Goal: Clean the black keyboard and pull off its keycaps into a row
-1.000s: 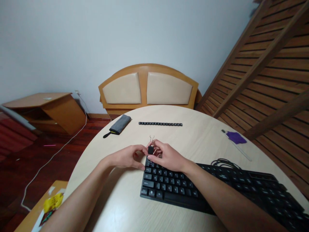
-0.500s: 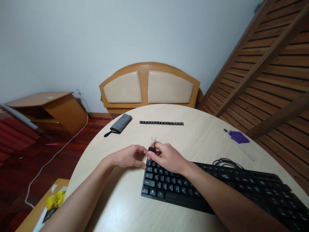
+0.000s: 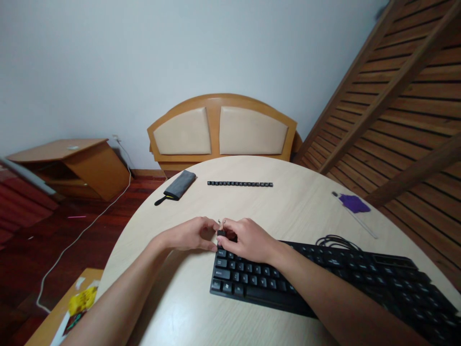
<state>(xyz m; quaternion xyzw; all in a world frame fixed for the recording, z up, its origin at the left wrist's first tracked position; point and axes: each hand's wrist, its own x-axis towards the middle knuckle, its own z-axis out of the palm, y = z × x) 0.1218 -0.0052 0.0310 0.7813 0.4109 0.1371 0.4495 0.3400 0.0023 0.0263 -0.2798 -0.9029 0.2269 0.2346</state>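
A black keyboard [image 3: 266, 294] lies on the round pale table in front of me. My right hand [image 3: 248, 240] is closed over its upper left corner, pinching a thin wire tool [image 3: 219, 222] that looks like a keycap puller, hooked ends pointing away. A small black block [image 3: 221, 233] shows by its fingertips; I cannot tell whether it is the puller's handle or a keycap. Curved beside the keyboard's left edge, my left hand [image 3: 190, 234] has thumb and forefinger apart. Its thumb tip meets that edge, and its forefinger is close to the black block.
Farther back lies a straight row of black keycaps [image 3: 239, 183]. A grey pouch [image 3: 181, 184] is at the left, a purple cloth [image 3: 355, 203] with a thin white-handled brush [image 3: 356, 222] at the right. The coiled cable [image 3: 338, 241] sits behind the keyboard. Table edge [image 3: 120, 245] curves at left.
My right hand has moved slightly down and left toward me, taking the wire tool and black block closer to the keyboard's corner. My left hand has stayed nearly in place.
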